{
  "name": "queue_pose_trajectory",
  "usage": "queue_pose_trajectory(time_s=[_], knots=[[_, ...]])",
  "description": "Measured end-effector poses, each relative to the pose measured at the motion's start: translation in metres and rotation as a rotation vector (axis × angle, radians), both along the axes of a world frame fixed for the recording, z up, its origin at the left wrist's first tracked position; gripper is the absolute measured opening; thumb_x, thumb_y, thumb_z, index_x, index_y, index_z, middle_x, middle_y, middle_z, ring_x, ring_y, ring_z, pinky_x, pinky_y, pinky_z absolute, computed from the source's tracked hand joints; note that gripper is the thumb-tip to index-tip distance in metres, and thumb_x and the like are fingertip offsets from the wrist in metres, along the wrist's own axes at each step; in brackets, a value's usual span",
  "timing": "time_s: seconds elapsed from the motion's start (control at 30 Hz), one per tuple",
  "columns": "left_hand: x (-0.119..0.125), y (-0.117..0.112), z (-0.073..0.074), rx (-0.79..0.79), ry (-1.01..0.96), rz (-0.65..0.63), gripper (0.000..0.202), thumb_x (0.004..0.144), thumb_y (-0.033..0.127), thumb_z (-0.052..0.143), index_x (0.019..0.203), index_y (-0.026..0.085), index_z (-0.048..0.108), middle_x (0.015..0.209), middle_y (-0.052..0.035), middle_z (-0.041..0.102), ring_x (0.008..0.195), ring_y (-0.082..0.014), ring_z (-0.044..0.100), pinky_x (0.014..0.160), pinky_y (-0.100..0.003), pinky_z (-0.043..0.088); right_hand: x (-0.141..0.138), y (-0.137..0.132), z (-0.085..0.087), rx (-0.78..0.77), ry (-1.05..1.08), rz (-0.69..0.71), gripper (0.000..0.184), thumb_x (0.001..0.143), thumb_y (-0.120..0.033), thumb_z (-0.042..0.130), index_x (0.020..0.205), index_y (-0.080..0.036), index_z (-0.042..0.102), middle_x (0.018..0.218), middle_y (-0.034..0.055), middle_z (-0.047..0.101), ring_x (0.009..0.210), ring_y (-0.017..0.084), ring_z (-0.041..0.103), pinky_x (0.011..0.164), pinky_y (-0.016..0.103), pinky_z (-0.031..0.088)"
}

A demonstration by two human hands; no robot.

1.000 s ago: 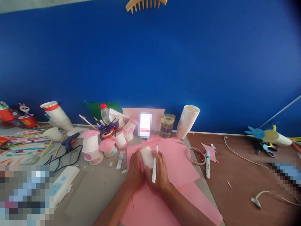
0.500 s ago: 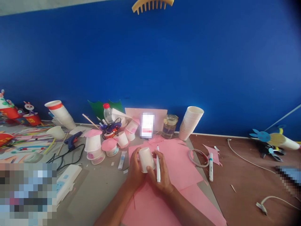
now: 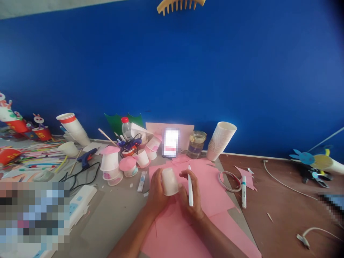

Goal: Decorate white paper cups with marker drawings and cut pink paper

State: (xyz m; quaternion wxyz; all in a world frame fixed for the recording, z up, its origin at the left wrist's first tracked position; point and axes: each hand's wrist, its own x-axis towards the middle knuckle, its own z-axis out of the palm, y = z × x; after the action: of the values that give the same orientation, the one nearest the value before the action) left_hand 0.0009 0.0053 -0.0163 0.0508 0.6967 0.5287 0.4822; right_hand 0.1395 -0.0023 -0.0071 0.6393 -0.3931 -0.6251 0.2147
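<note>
My left hand [image 3: 156,192] is wrapped round a small white paper cup [image 3: 169,181], held upside down over the pink paper sheets [image 3: 206,190]. My right hand [image 3: 191,197] sits just right of the cup, fingers closed on a white marker pen [image 3: 190,185] that points away from me. Its thumb is near the cup's side.
Behind stand decorated white and pink cups [image 3: 118,166], a plastic bottle [image 3: 125,128], a glass jar [image 3: 197,144] and a leaning stack of paper cups [image 3: 221,140]. A tape ring [image 3: 228,180] and another marker [image 3: 243,186] lie right. A glue gun [image 3: 87,156] with cable lies left.
The cup has turned from lying against my palms to held upside down in my left hand. My right hand has drawn slightly away to the right with the marker.
</note>
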Motion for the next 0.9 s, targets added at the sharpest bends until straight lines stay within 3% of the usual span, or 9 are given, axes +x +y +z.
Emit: queue_pose_trajectory(time_s=[0.13,0.23,0.43,0.6,0.8,0.9], knots=[[-0.002,0.001,-0.002,0.013,0.048,0.025,0.061,0.077,0.024,0.06,0.131,0.012,0.034,0.122,-0.021,0.053,0.114,-0.032,0.055,0.089,-0.048,0.053,0.0,0.001,-0.006,-0.069,0.089,-0.005,0.035,0.095,-0.024,0.04,0.13,-0.024,0.04,0.107,0.0083,0.055,0.095,0.021,0.058,0.085,0.044,0.048],[-0.001,0.001,-0.004,0.028,0.108,0.031,0.061,0.077,0.023,0.06,0.131,0.012,0.033,0.122,-0.0216,0.053,0.114,-0.0323,0.053,0.091,-0.049,0.051,0.001,0.0,-0.004,-0.037,0.06,-0.01,0.034,0.096,-0.027,0.039,0.13,-0.023,0.043,0.101,0.007,0.057,0.093,0.021,0.058,0.081,0.04,0.049],[0.0,0.001,-0.003,0.025,0.232,0.011,0.055,0.078,0.013,0.053,0.129,0.011,0.033,0.121,-0.0205,0.052,0.117,-0.0304,0.05,0.095,-0.048,0.048,0.004,-0.009,0.012,0.051,-0.004,0.151,0.03,0.097,-0.032,0.034,0.107,-0.021,0.06,0.092,0.007,0.06,0.088,0.021,0.059,0.077,0.037,0.049],[0.001,0.002,-0.002,0.015,0.232,0.021,0.053,0.081,0.018,0.054,0.128,0.01,0.033,0.12,-0.0205,0.052,0.115,-0.03,0.051,0.094,-0.048,0.048,0.001,-0.013,0.005,-0.014,0.046,0.171,0.023,0.094,-0.033,0.043,0.093,-0.021,0.062,0.089,0.0078,0.065,0.099,0.025,0.06,0.081,0.039,0.05],[0.002,0.002,0.002,0.004,0.186,0.008,0.06,0.078,0.03,0.061,0.128,0.011,0.034,0.118,-0.0214,0.053,0.114,-0.0336,0.052,0.092,-0.051,0.049,-0.003,-0.014,0.003,-0.121,0.196,0.157,0.032,0.098,-0.037,0.034,0.095,-0.021,0.061,0.073,0.0023,0.061,0.066,0.018,0.059,0.07,0.036,0.051],[0.002,0.002,0.001,0.032,0.201,0.003,0.06,0.079,0.027,0.06,0.131,0.014,0.032,0.12,-0.0206,0.052,0.114,-0.0334,0.051,0.092,-0.053,0.048,-0.004,-0.014,0.009,-0.121,0.176,0.148,0.026,0.096,-0.033,0.038,0.1,-0.021,0.06,0.077,0.0028,0.059,0.066,0.017,0.057,0.061,0.031,0.048]])
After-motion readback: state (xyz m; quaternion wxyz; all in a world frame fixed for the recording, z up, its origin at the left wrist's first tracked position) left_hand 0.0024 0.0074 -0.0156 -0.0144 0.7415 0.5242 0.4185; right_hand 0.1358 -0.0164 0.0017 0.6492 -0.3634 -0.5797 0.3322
